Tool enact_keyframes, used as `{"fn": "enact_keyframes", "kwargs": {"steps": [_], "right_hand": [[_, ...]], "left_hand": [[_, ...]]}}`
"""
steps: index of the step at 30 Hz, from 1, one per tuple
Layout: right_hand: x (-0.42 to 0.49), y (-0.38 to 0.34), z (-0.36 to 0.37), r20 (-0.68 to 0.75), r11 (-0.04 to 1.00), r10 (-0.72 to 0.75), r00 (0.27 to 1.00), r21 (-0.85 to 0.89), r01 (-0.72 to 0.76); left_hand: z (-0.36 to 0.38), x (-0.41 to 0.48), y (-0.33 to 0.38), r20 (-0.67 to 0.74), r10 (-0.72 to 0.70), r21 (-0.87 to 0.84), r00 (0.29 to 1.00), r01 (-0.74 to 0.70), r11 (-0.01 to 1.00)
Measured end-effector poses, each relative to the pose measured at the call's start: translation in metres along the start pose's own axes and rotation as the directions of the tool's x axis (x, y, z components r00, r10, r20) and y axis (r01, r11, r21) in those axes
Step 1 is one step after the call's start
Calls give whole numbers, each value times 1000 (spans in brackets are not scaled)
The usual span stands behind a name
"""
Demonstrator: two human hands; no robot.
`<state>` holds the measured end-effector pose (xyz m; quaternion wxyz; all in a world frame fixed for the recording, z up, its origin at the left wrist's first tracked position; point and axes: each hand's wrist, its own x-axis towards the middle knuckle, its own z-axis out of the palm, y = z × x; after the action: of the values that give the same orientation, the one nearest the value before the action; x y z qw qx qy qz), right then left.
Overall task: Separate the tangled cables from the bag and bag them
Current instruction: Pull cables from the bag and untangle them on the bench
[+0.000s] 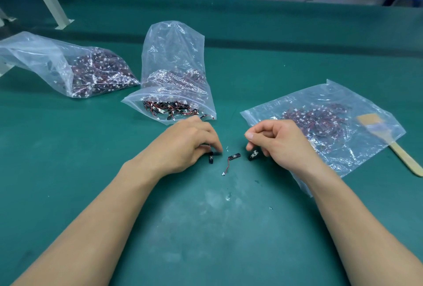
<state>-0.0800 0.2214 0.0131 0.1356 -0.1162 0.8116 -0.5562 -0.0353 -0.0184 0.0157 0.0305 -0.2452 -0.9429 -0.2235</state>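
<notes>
The left hand (190,146) is curled, its fingertips drawn together in a pinch on a small black rectangular module (211,158). The module hangs at the surface of the green desk (206,228), with its long axis running toward and away from the person. The right hand (280,141) is curled in the same way, thumb and fingers clamped on a second black module (253,155) that slants out from under the fingers. The hands hide any wires trailing from either held piece, so it cannot be told whether there are any.

Between the two hands, touching neither, a loose black module with a thin red-and-black wire (234,155) lies on the desk. Its body lies roughly crosswise, from one hand toward the other and slightly tilted. The wire curls back toward the person and ends in a small white plug (223,173). Both hands are just beside it, and the left fingertips look marginally nearer. Since both hands are occupied, picking it up would probably mean first putting down or bagging a held piece.

Just beyond the left hand lies an open clear zip bag of tangled red-and-black cables (169,107), with its mouth facing the person. A flat clear plastic bag holding more cables (332,111) lies beside and partly under the right wrist, so it is probably the closer place to drop a piece from that hand. A wooden-handled brush (389,143) rests on this bag's far edge. A tall clear bag (174,56) stands behind the zip bag, and another slumped clear bag (68,68) lies well off to the left.
</notes>
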Motion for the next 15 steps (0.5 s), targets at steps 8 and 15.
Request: {"fn": "enact_keyframes", "kwargs": {"steps": [8,15], "right_hand": [[4,7,0,-24,995,-66,998,-80,64],[5,11,1,-9,986,-57,998,-154,55]], "left_hand": [[12,6,21,111,105,56,988,-112,992],[16,8,20,93,73,113,993,-83,990]]}}
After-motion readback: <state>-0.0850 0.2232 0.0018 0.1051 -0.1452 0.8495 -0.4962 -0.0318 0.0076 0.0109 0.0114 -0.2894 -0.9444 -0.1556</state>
